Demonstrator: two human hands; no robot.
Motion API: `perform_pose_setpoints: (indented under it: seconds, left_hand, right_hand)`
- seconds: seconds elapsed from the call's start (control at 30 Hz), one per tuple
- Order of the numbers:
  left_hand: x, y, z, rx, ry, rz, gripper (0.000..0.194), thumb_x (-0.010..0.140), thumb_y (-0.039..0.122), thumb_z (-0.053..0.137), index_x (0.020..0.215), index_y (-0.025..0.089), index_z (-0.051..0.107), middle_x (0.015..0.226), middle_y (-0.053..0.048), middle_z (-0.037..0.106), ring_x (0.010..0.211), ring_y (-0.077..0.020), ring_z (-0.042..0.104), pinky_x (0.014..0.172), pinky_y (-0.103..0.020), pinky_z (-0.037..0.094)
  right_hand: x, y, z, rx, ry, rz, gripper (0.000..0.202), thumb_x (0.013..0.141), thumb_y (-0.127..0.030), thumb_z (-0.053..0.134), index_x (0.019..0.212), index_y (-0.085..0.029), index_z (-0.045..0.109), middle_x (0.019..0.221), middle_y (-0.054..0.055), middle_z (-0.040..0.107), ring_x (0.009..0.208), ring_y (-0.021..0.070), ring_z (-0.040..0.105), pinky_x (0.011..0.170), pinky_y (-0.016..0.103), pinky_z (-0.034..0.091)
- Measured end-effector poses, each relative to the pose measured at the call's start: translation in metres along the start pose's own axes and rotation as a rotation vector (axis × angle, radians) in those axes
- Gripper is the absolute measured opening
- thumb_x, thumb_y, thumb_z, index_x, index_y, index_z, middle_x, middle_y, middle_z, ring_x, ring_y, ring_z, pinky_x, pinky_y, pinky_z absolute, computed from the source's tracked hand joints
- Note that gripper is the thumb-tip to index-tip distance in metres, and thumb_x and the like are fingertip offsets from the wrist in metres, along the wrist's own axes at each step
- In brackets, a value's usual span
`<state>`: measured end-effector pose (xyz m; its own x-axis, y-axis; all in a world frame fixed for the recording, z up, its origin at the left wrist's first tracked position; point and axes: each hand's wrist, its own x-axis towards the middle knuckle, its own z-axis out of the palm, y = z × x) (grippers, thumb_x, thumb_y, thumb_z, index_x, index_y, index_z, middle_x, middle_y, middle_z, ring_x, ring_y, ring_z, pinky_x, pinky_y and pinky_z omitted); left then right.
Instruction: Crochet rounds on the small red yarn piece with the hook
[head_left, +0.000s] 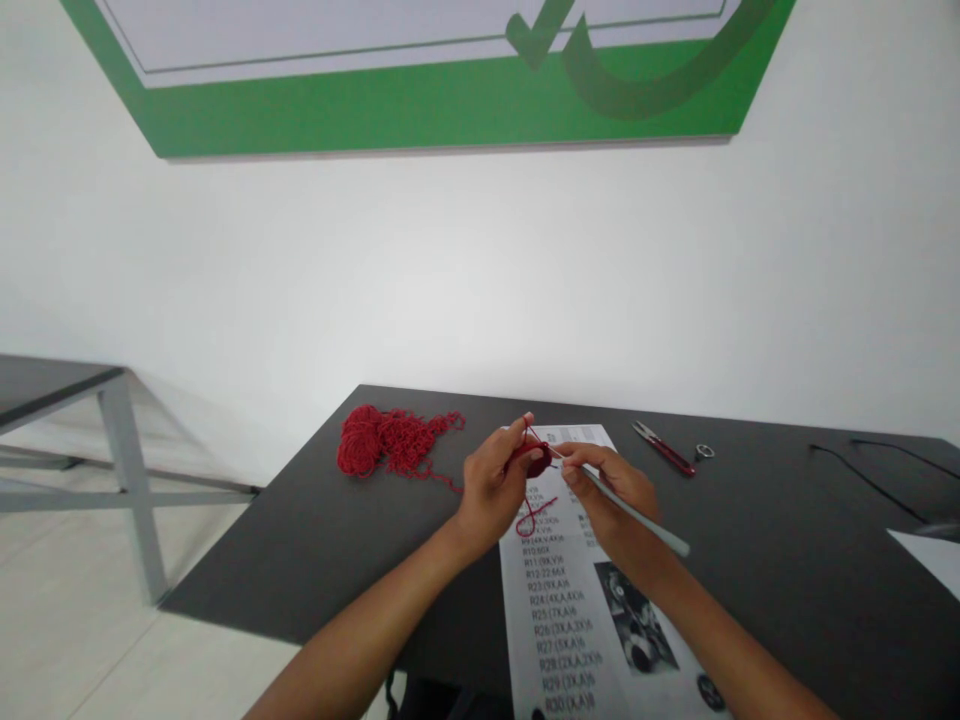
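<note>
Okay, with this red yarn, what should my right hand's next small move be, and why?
Probably catch the yarn strand with the hook: your right hand holds its working end close to the red piece, your left hand pinches that piece, and the strand stretches towards it from a raised left finger.

A: What's cut off?
B: Sign [450, 112], top edge; white paper [934, 562], R edge; printed sheet [525, 650], btm edge.
A: & hidden?
B: Red piece [538, 463], partly, by L hand [491, 485]. Part of sheet's under R hand [615, 482] & forearm [694, 605].
A: Tip of hook [637, 515]?
B: Too small to tell. Sheet's top txt, ditto.
</note>
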<state>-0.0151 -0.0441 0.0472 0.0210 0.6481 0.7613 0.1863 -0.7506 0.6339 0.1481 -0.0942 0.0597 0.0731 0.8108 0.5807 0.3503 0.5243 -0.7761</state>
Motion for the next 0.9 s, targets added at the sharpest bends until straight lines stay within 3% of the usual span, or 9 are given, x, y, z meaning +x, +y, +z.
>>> perform_pose_setpoints:
  seconds: [0.13,0.2,0.27,0.33,0.43,0.53,0.6,0.8,0.9]
  left_hand:
    - [0.001,0.001,0.0,-0.036,0.014,-0.122,0.034,0.089,0.017,0.066,0.123,0.019,0.073,0.084,-0.002,0.077,0.069,-0.0126,0.07,0.068,-0.024,0.06]
    - [0.002,0.002,-0.001,-0.053,0.027,-0.195,0.032,0.088,0.019,0.066,0.119,0.018,0.076,0.085,-0.002,0.078,0.07,-0.0138,0.071,0.069,-0.025,0.061]
    - [0.004,0.002,-0.001,-0.069,0.043,-0.277,0.03,0.087,0.02,0.067,0.115,0.017,0.077,0.087,-0.003,0.079,0.072,-0.0156,0.072,0.07,-0.027,0.061]
    - [0.005,0.002,0.0,-0.085,0.043,-0.338,0.029,0.085,0.021,0.068,0.112,0.016,0.078,0.087,-0.004,0.08,0.073,-0.0172,0.073,0.07,-0.029,0.061]
    - [0.003,0.003,0.0,-0.102,-0.008,-0.339,0.03,0.082,0.022,0.072,0.111,0.015,0.078,0.084,-0.005,0.08,0.073,-0.0179,0.073,0.071,-0.029,0.06]
    - [-0.002,0.005,0.002,-0.089,-0.067,-0.28,0.031,0.085,0.026,0.072,0.114,0.016,0.077,0.08,-0.004,0.08,0.068,-0.0159,0.071,0.067,-0.027,0.059]
    - [-0.006,0.006,0.002,-0.039,-0.085,-0.221,0.031,0.086,0.027,0.071,0.115,0.017,0.076,0.081,-0.003,0.08,0.067,-0.0154,0.071,0.066,-0.026,0.058]
    - [-0.012,0.0,0.003,0.095,-0.062,0.014,0.031,0.091,0.025,0.068,0.122,0.02,0.073,0.09,-0.006,0.079,0.075,-0.0156,0.073,0.074,-0.027,0.06]
    - [-0.015,-0.002,0.005,0.085,-0.089,0.053,0.033,0.093,0.025,0.066,0.125,0.022,0.071,0.091,-0.007,0.079,0.078,-0.0163,0.073,0.074,-0.027,0.06]
  right_hand:
    - [-0.006,0.008,0.008,-0.173,-0.012,-0.319,0.007,0.095,-0.022,0.064,0.096,-0.027,0.069,0.113,0.004,0.079,0.107,0.0233,0.073,0.099,0.041,0.055]
    - [-0.01,0.008,0.011,-0.18,-0.02,-0.392,0.012,0.094,-0.019,0.063,0.1,-0.027,0.07,0.115,0.005,0.078,0.111,0.0242,0.071,0.102,0.043,0.053]
    - [-0.011,0.006,0.01,-0.117,-0.015,-0.256,0.017,0.096,-0.025,0.062,0.11,-0.027,0.071,0.119,0.006,0.077,0.115,0.0261,0.069,0.102,0.045,0.053]
    - [-0.008,0.003,0.006,0.036,-0.021,0.006,0.023,0.096,-0.037,0.062,0.116,-0.028,0.072,0.118,0.008,0.076,0.113,0.0278,0.069,0.097,0.046,0.055]
    - [0.001,0.005,0.002,0.491,-0.127,0.305,0.024,0.095,-0.047,0.063,0.098,-0.026,0.075,0.096,0.006,0.078,0.088,0.0249,0.073,0.082,0.042,0.059]
    - [0.01,0.012,0.001,0.762,-0.127,0.343,0.027,0.087,-0.051,0.073,0.08,-0.025,0.073,0.087,0.002,0.075,0.086,0.0218,0.07,0.083,0.038,0.057]
    - [0.011,0.014,0.002,0.69,-0.119,0.289,0.027,0.089,-0.05,0.071,0.08,-0.025,0.073,0.085,0.001,0.072,0.084,0.0201,0.068,0.081,0.035,0.055]
    - [0.002,0.005,0.004,0.133,-0.049,-0.029,0.021,0.099,-0.038,0.059,0.089,-0.025,0.072,0.098,0.003,0.067,0.093,0.0194,0.064,0.084,0.033,0.051]
    - [-0.003,0.004,0.009,-0.061,0.008,-0.131,0.016,0.1,-0.031,0.057,0.093,-0.024,0.069,0.1,0.004,0.065,0.094,0.0198,0.064,0.085,0.034,0.052]
